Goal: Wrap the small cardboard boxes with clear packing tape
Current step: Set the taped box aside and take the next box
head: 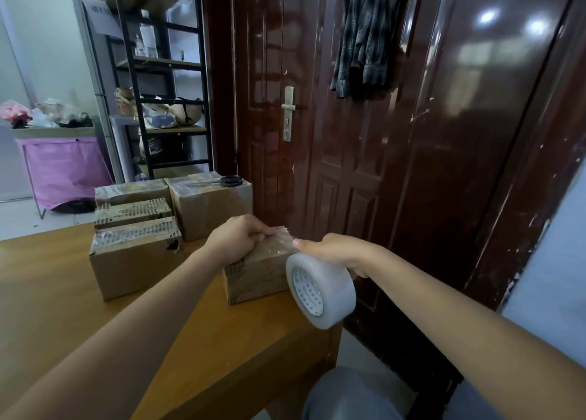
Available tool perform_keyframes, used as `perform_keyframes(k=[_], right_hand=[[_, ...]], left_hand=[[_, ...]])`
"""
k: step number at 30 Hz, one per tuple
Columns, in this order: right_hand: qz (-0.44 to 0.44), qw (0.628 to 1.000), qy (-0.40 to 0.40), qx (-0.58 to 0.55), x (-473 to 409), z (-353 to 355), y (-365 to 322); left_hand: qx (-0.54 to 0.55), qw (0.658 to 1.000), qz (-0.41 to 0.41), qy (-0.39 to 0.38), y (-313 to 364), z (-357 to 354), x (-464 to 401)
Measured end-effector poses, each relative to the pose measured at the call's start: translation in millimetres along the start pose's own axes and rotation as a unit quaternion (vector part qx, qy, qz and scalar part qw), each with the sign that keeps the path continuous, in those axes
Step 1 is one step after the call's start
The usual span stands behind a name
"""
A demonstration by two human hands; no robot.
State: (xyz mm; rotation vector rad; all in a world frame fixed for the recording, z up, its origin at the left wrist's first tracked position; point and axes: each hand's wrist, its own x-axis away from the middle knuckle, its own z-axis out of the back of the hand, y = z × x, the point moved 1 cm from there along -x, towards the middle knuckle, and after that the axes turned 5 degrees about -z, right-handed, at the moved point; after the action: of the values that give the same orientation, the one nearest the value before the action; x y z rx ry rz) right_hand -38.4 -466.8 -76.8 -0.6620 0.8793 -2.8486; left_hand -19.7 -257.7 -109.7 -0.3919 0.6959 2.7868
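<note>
The left hand (236,240) is gripping the box (258,270) while the right hand (337,251) is holding the tape roll (320,289), whose taut film could be wrinkling if the box slips.

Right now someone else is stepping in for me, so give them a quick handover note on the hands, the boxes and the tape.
Left hand grips the top of the small box at the table's right edge.
Right hand holds the tape roll, a strip stretched onto that box's top.
Done: four boxes behind carry tape; scissors lie on the rear one.
Left: finish wrapping this box and cut the tape.
</note>
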Motion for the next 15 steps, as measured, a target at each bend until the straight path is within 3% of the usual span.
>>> perform_keyframes(k=[4,8,15], right_hand=[[0.017,1.000,0.016,-0.010,-3.0,-5.1,6.4],[0.054,0.998,-0.005,-0.027,2.1,-4.2,15.8],[0.118,0.987,-0.035,-0.104,17.3,-6.3,32.7]], left_hand=[[-0.132,0.987,0.005,-0.090,18.1,13.9,4.9],[-0.278,0.939,-0.028,-0.202,32.6,11.4,12.5],[-0.348,0.924,-0.052,-0.151,26.2,-2.6,12.7]])
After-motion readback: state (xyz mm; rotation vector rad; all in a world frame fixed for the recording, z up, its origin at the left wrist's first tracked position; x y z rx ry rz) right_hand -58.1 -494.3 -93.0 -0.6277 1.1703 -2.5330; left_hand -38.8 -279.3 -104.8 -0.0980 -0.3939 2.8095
